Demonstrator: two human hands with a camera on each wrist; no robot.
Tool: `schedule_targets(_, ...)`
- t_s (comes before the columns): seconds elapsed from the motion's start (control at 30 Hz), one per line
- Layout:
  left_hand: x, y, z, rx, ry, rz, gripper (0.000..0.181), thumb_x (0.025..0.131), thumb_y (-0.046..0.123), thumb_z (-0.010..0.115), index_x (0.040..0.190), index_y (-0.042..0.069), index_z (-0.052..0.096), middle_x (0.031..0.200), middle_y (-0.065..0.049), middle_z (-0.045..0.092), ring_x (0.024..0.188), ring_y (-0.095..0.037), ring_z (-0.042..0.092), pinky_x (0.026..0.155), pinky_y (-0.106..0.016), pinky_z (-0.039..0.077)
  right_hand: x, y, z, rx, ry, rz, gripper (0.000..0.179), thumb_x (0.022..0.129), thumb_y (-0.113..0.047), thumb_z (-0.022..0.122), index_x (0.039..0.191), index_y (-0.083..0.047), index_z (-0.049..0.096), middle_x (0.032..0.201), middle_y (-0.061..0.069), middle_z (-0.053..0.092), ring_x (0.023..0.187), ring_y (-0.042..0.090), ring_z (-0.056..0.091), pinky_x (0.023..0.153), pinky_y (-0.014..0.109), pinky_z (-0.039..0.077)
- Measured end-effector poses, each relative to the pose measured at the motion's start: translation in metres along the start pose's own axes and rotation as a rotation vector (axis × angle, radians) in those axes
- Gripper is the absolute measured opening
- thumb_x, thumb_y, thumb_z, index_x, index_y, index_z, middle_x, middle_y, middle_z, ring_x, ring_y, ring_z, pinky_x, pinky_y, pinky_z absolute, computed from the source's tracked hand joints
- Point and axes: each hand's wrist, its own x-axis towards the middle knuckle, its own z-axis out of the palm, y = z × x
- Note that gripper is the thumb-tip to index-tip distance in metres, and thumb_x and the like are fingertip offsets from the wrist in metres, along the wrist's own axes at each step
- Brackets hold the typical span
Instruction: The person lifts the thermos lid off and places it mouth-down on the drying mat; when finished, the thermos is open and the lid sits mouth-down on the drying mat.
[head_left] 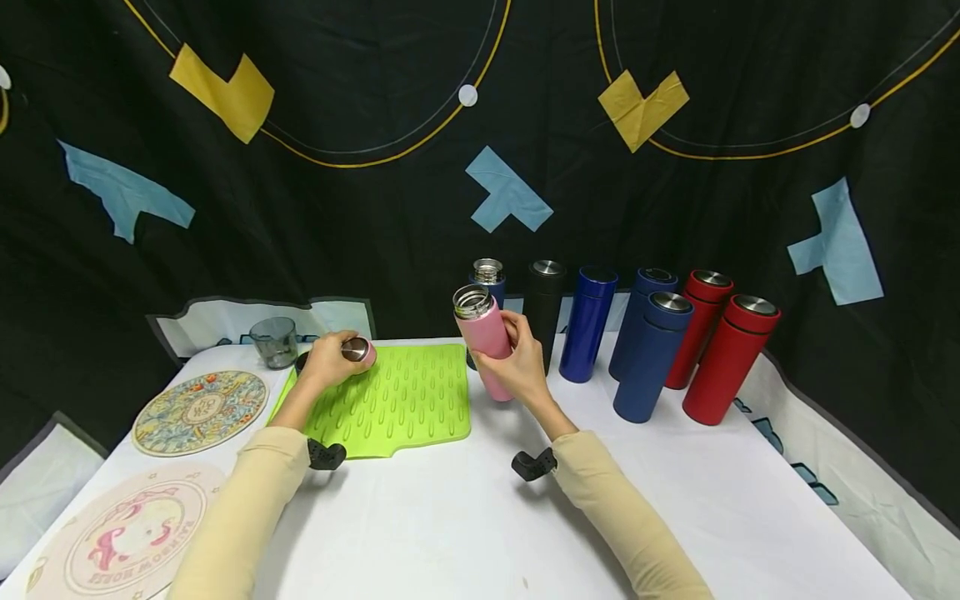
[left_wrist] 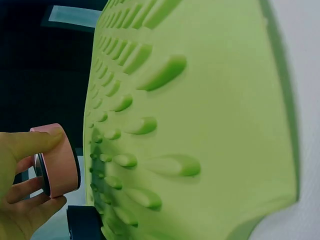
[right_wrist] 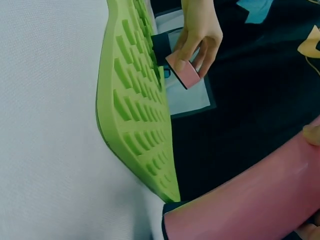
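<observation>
My left hand (head_left: 330, 360) pinches a pink bottle lid (left_wrist: 61, 162) with a steel top between thumb and fingers, over the far left part of a green silicone drying mat (head_left: 420, 400). A dark lid (left_wrist: 82, 222) stands on the mat close by, mostly hidden behind the hand in the head view. My right hand (head_left: 521, 358) grips a pink thermos bottle (head_left: 486, 337) around its body. The bottle has no lid, and its steel mouth (head_left: 472, 300) tilts up and to the left. Its base is low, beside the mat's right edge.
Behind the pink bottle stands a lidless blue bottle (head_left: 489, 279). Black (head_left: 542, 321), blue (head_left: 587, 333) and red bottles (head_left: 731, 358) with lids stand to the right. On the left are a grey glass (head_left: 274, 342) and two round mats, one patterned (head_left: 201, 412), one pink (head_left: 123, 537).
</observation>
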Motion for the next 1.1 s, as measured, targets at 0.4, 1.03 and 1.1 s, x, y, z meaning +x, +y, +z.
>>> schedule_targets(0.4, 0.008, 0.003, 0.011, 0.045, -0.064, -0.082, 0.056, 0.085, 0.021, 0.069, 0.125, -0.013, 0.052, 0.115, -0.033, 0.058, 0.104, -0.044, 0.057, 0.088, -0.053, 0.048, -0.001, 0.019, 0.011, 0.074, 0.125, 0.136, 0.071, 0.076, -0.007, 0.082, 0.132, -0.002, 0.040, 0.125, 0.018, 0.061, 0.108, 0.026, 0.062, 0.095, 0.037, 0.050)
schedule_targets(1.03, 0.009, 0.001, 0.020, 0.063, -0.086, -0.143, 0.048, 0.086, 0.022, 0.067, 0.119, -0.010, 0.056, 0.108, -0.030, 0.061, 0.097, -0.042, 0.058, 0.086, -0.054, 0.048, -0.001, 0.027, 0.022, 0.139, 0.167, 0.166, 0.072, 0.079, -0.007, 0.080, 0.135, 0.003, 0.035, 0.133, 0.025, 0.053, 0.118, 0.034, 0.056, 0.100, 0.045, 0.045)
schedule_targets(1.1, 0.009, 0.001, 0.020, 0.062, -0.097, -0.151, 0.052, 0.087, 0.023, 0.067, 0.124, -0.011, 0.054, 0.113, -0.031, 0.059, 0.101, -0.043, 0.057, 0.088, -0.054, 0.047, 0.000, 0.032, 0.024, 0.126, 0.150, 0.170, 0.073, 0.079, -0.011, 0.081, 0.135, 0.000, 0.035, 0.133, 0.022, 0.054, 0.118, 0.031, 0.057, 0.101, 0.043, 0.045)
